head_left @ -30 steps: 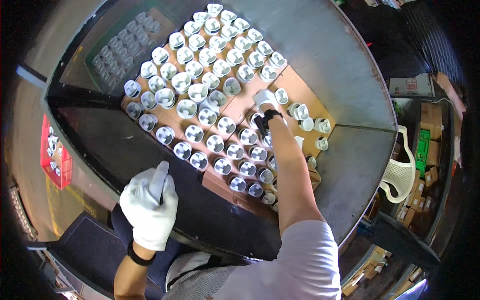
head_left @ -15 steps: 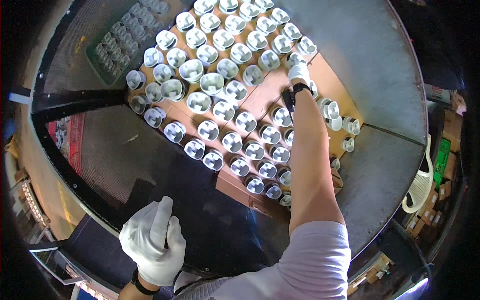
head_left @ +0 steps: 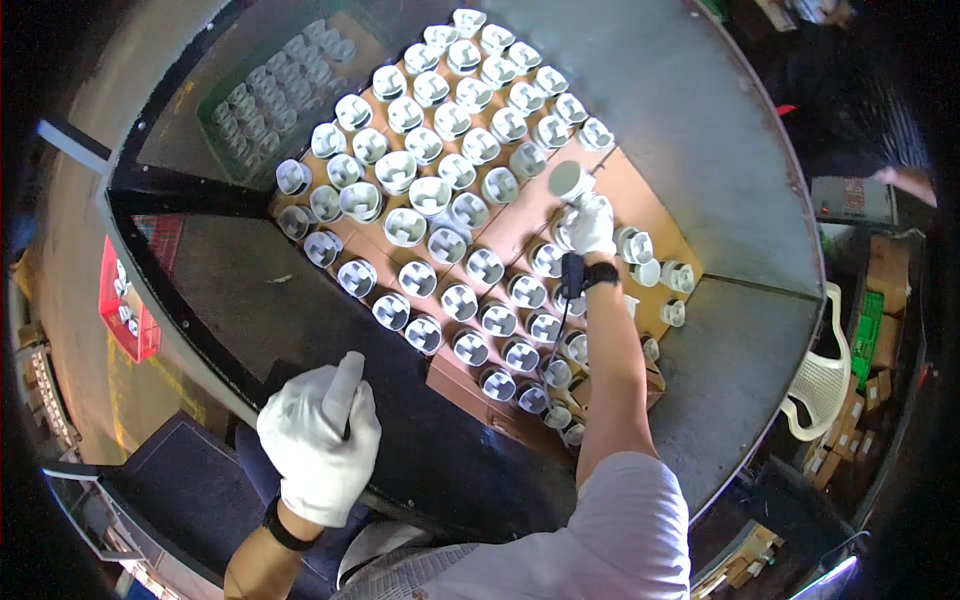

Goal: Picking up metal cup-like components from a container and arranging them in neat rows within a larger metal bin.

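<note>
Right hand [head_left: 588, 225] was clamped on a tilted piston [head_left: 568, 180] over the cardboard [head_left: 522, 213]! Left hand [head_left: 318, 442] hovered clear, finger and thumb apart.

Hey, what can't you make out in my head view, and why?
Head view:
1. White-gloved right hand: fingertip grip on the round grey-topped metal piece, partly hidden by the hand.
2. White-gloved left hand: palm, hidden by the hand's back.
3. Pale pieces in the red plastic crate: exact shapes, too small.
</note>
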A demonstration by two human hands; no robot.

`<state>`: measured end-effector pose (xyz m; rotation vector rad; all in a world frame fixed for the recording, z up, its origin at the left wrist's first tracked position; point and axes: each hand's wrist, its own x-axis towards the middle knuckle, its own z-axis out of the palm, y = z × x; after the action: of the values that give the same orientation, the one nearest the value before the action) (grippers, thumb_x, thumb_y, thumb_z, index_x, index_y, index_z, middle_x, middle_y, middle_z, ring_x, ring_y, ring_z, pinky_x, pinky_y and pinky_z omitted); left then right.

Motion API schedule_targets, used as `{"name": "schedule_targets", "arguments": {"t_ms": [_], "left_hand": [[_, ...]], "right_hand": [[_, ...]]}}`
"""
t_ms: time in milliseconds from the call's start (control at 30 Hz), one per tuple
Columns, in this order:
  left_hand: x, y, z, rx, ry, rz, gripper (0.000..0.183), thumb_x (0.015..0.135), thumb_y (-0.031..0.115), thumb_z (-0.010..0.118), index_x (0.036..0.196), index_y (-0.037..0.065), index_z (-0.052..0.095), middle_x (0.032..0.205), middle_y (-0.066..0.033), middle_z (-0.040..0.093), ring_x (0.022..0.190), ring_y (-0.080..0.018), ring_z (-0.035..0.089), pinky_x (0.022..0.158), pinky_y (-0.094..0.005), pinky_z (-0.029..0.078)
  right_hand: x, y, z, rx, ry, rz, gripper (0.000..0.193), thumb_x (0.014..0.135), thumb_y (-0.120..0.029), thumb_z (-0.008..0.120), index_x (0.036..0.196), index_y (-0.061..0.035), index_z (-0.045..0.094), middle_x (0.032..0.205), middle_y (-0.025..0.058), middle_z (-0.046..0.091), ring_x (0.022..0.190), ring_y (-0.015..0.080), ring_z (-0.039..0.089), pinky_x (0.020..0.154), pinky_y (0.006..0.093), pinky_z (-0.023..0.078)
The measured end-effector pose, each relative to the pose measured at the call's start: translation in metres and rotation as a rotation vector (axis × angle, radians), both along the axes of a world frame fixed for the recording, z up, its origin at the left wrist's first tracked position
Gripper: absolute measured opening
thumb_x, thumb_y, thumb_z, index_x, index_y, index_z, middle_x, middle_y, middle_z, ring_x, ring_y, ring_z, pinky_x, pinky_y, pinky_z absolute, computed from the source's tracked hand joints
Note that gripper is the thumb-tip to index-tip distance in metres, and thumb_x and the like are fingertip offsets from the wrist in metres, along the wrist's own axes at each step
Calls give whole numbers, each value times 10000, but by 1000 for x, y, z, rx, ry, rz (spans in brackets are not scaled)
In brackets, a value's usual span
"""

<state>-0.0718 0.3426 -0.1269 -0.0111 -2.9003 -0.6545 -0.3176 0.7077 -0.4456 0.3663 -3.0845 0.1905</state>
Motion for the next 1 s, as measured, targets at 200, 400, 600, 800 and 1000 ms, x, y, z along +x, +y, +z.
{"name": "schedule_targets", "arguments": {"t_ms": [200, 400, 600, 800, 1000], "left_hand": [[6, -3, -7, -75, 122, -29, 243, 781, 81, 714, 1023, 91, 699, 745, -83, 639, 686, -274, 640, 635, -408, 523], [11, -8, -13, -125, 239, -56, 164, 849, 160, 664, 990, 101, 724, 766, -95, 675, 702, -270, 645, 668, -400, 522], [18, -15, -25, -58, 278, -71, 161, 869, 174, 621, 968, 115, 734, 757, -107, 676, 715, -283, 652, 679, -404, 522], [19, -11, -25, 131, 266, -71, 262, 959, 194, 548, 1103, 58, 718, 921, -143, 719, 825, -309, 681, 739, -395, 522], [34, 40, -13, 1134, -108, -107, 312, 980, 158, 563, 1217, -25, 651, 1144, -106, 703, 1024, -160, 664, 872, -304, 528]], "right_hand": [[69, -21, 50, -6, 39, 269, 182, 779, -200, 622, 941, -170, 699, 834, 39, 686, 741, 247, 639, 701, 412, 449], [117, -34, 107, -628, -169, 54, 92, 900, -181, 551, 874, -163, 637, 781, 20, 627, 747, 187, 588, 623, 357, 447], [148, -27, 157, -940, -217, 22, 149, 984, -211, 529, 984, -102, 630, 811, 5, 644, 722, 128, 594, 599, 268, 502], [167, -19, 197, -1499, -518, -214, 197, 888, -122, 677, 1069, -43, 670, 922, 57, 703, 776, 115, 641, 661, 258, 531], [192, -23, 203, -793, -193, 101, 204, 913, -135, 645, 1097, -51, 666, 947, 60, 703, 794, 169, 660, 656, 272, 540]]}}
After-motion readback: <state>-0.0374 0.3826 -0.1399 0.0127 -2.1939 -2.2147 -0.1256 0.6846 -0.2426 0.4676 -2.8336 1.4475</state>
